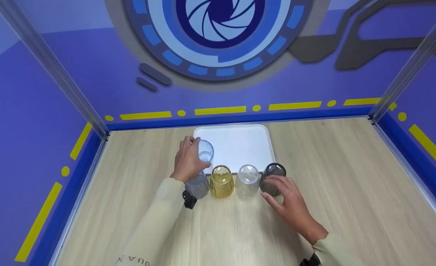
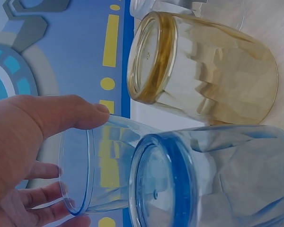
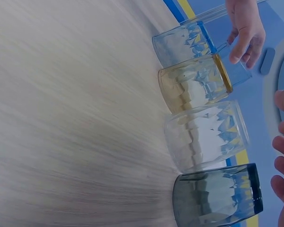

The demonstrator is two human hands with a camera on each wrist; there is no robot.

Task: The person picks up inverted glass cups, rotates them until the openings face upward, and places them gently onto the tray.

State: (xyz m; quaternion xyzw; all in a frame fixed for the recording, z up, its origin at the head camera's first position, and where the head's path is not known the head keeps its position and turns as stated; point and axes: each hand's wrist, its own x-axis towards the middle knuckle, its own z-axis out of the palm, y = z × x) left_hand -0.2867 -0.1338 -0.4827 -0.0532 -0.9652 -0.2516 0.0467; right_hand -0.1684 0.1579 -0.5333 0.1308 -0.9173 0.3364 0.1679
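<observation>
My left hand grips a light blue glass near its rim, thumb on one side and fingers on the other. The held glass has its mouth up, over the left part of the white tray. Right below it stands another blue glass, upside down and partly hidden by the hand in the head view. My right hand hovers beside the dark grey glass, fingers loosely bent and apart from it in the right wrist view.
An amber glass and a clear glass stand upside down between the blue and grey ones, in a row along the tray's front edge. The wooden table meets blue walls at the back and both sides.
</observation>
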